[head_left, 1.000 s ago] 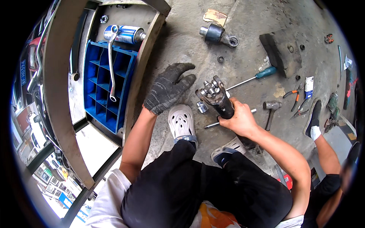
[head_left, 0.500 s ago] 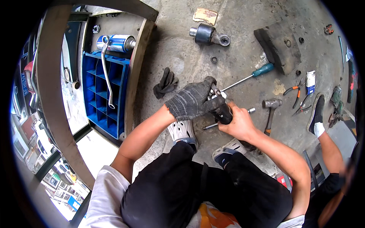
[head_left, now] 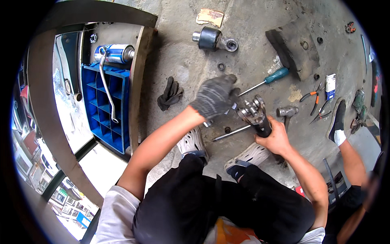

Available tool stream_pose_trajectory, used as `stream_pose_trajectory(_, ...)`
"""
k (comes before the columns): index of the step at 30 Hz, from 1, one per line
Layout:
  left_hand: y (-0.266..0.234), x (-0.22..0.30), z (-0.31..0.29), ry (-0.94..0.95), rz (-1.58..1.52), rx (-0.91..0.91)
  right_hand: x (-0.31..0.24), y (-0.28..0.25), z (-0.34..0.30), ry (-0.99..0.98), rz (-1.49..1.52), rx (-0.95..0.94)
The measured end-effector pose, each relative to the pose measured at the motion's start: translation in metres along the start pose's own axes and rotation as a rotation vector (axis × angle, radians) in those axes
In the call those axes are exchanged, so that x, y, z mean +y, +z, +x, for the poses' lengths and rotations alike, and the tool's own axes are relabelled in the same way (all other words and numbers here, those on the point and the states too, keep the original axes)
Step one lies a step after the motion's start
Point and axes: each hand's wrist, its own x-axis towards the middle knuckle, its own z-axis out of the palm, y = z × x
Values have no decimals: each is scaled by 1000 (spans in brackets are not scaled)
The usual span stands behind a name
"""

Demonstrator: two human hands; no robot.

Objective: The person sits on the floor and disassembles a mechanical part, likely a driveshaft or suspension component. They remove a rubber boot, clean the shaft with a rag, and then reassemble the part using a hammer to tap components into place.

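My right hand, bare, is wrapped around the dark cylindrical body of a metal joint-like part. Its greasy, lobed metal head with a bolt-like middle tilts up and away from me. Left of it, apart from the part, hovers my left hand in a grey knit glove, its fingers smeared by motion. A screwdriver with a teal handle lies on the floor, its shaft tip passing close to the gloved fingers. Below the hands rest a metal rod and a small dark ring.
A hammer, orange-handled pliers and a thick black block lie rightward. Ahead sits a black bushing with an eye end; a spare glove lies left. A wrench spans a blue compartment tray. Another person's foot is at right.
My hands have parted. The right hand has moved the joint-like part rightward, turning its metal head into view. The gloved left hand has let go of it.
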Motion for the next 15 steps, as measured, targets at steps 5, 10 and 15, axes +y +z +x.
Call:
stream_pose_trajectory(5, 66, 46, 63, 95, 252, 81, 3, -27, -32, 74, 12, 71)
stream_pose_trajectory(10, 107, 55, 91, 380, 408, -186, -2, -40, -50, 34, 78, 132)
stream_pose_trajectory(15, 102, 120, 113, 383, 234, -525, 1, -46, -52, 20, 115, 118)
